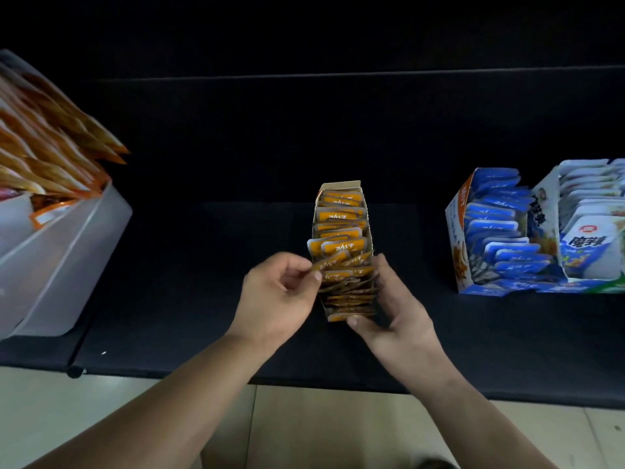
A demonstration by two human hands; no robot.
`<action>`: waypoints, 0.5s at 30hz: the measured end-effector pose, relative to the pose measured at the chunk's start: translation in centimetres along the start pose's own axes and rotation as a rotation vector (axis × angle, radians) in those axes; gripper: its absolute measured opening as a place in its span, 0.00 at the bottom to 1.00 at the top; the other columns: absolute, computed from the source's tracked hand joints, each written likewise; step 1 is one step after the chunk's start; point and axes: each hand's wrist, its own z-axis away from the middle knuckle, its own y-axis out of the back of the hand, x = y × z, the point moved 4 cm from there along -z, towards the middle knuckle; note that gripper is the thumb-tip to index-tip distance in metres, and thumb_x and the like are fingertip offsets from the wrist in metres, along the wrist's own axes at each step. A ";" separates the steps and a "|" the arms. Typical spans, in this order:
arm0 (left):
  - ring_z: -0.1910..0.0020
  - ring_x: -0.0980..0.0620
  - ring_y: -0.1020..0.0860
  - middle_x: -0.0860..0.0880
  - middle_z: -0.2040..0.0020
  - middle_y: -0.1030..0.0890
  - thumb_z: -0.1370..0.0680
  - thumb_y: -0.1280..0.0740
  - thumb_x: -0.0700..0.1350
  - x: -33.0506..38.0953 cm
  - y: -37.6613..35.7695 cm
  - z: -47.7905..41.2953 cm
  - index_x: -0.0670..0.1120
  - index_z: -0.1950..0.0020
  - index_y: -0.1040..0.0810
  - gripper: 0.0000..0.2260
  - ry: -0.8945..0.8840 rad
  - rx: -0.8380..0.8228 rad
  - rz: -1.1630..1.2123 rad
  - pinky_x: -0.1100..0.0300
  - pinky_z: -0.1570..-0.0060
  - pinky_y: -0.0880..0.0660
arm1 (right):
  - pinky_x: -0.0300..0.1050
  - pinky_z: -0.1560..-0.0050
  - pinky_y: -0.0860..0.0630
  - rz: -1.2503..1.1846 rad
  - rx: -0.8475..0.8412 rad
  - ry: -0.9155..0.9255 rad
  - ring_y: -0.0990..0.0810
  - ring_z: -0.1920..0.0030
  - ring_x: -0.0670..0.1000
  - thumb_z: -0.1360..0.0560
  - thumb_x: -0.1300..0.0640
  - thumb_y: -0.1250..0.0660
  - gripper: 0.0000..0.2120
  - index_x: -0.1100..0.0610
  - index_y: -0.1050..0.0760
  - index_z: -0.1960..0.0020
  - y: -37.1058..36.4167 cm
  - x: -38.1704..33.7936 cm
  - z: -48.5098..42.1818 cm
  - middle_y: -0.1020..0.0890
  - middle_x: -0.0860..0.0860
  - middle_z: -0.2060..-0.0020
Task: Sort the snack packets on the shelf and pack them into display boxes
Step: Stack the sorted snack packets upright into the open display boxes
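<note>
A black shelf [203, 333] bears four things in a row — a translucent bin [67, 265] far left, a narrow display box [340, 185] of orange packets [341, 216] mid-shelf, and at right a blue display box [455, 225] just beside a white display box [546, 211].

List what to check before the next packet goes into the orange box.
1. The left hand pinches an orange packet by its edge: ok.
2. The right hand grips the near end of the orange display box: ok.
3. The pinched packet matches the orange rows in that box: ok.
4. Near-end packets stand in a tidy row: not ok, they lean askew.
5. Room left for more packets: cannot tell.
6. The blue display box stands apart on the right, out of the way: ok.
</note>
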 end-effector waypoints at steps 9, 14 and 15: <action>0.47 0.59 0.18 0.55 0.45 0.21 0.22 0.25 0.41 0.8 -0.7 0.1 0.53 0.39 0.15 0.13 -0.043 -0.044 -0.012 0.66 0.46 0.20 | 0.50 0.23 0.32 0.072 0.002 0.071 0.43 0.18 0.45 0.29 0.71 0.23 0.52 0.48 0.48 0.16 0.1 0.0 0.1 0.42 0.46 0.18; 0.54 0.58 0.16 0.53 0.55 0.15 0.23 0.23 0.43 0.5 -0.3 1.1 0.53 0.48 0.16 0.07 0.017 0.080 0.024 0.65 0.54 0.19 | 0.32 0.31 0.31 0.125 0.036 0.088 0.32 0.26 0.41 0.31 0.69 0.21 0.53 0.47 0.47 0.17 0.5 -0.9 -0.4 0.32 0.43 0.26; 0.55 0.58 0.15 0.53 0.55 0.14 0.23 0.23 0.42 0.5 -0.3 1.3 0.53 0.49 0.16 0.07 0.016 0.097 0.034 0.66 0.55 0.19 | 0.29 0.32 0.31 0.134 0.041 0.097 0.31 0.26 0.41 0.31 0.70 0.22 0.53 0.48 0.46 0.17 0.4 -1.1 -0.5 0.33 0.43 0.27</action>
